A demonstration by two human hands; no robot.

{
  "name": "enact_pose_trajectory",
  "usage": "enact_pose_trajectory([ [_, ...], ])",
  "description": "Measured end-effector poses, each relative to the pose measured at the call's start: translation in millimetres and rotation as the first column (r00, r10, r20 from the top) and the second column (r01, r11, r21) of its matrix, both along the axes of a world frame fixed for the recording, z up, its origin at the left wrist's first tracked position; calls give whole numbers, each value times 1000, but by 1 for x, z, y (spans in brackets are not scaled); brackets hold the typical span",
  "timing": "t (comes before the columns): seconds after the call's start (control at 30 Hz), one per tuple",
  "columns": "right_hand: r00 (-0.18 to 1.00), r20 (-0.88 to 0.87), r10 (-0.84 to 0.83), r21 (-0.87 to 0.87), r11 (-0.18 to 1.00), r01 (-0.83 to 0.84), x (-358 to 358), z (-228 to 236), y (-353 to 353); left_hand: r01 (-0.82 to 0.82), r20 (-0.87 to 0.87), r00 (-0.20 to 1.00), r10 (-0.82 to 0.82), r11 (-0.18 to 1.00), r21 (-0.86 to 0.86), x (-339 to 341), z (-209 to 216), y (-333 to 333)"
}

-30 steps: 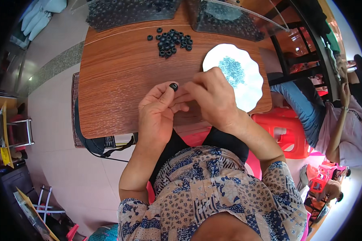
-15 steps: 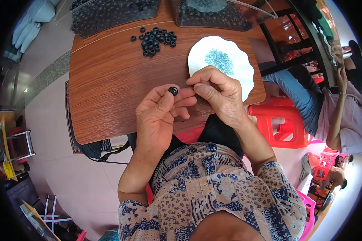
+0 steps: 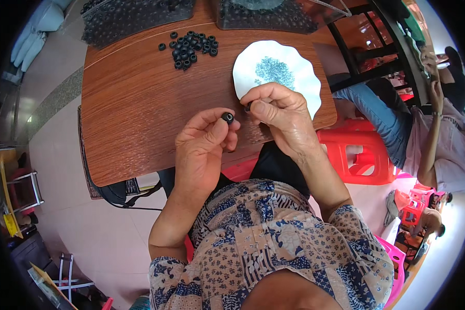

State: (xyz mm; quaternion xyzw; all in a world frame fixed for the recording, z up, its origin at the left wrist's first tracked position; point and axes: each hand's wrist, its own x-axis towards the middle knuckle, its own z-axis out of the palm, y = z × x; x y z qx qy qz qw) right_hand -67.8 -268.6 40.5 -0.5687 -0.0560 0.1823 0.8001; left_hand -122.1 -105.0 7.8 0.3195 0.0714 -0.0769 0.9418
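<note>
My left hand (image 3: 200,142) pinches a black bead-like piece (image 3: 228,118) between thumb and forefinger, its pale-rimmed hole facing up. Close to its right, my right hand (image 3: 281,116) is closed in a pinch on a small dark piece (image 3: 248,107), mostly covered by the fingertips, so its kind is unclear. The two hands are slightly apart above the near side of the wooden table (image 3: 134,113). Just beyond my right hand lies a white wavy-edged plate (image 3: 307,70) with many tiny grey-blue bits (image 3: 275,72) spread over its middle. Several matching black bead-like pieces (image 3: 188,49) lie loosely heaped farther left.
Two clear containers full of black pieces, a left one (image 3: 139,23) and a right one (image 3: 268,18), stand along the table's far edge. A red plastic stool (image 3: 354,160) is right of the table. Another person in jeans (image 3: 372,111) sits beyond it.
My right hand now shows a small dark piece at its fingertips. The left hand's lower fingers have curled in, and its black piece has turned slightly.
</note>
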Motion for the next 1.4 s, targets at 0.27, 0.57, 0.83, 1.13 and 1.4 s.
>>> enact_pose_trajectory([
  [0.27, 994, 104, -17, -130, 991, 31, -6, 5, 3, 3, -32, 999, -5, 997, -83, 1, -3, -3],
  [0.57, 969, 246, 3, -137, 990, 32, -10, 7, 6, 38, -67, 997, -46, 993, -111, 0, -6, -4],
  [0.83, 930, 364, 45, -265, 963, 57, -11, 1, 7, 40, -69, 996, -49, 992, -123, 0, -8, -6],
  [1.13, 924, 373, 84, -355, 933, 58, -11, 4, 8, -11, -71, 997, 7, 998, -59, -1, -8, -8],
  [1.4, 850, 520, 81, -384, 911, 148, -10, -2, 6, 18, -75, 997, -25, 995, -96, -1, -7, -9],
])
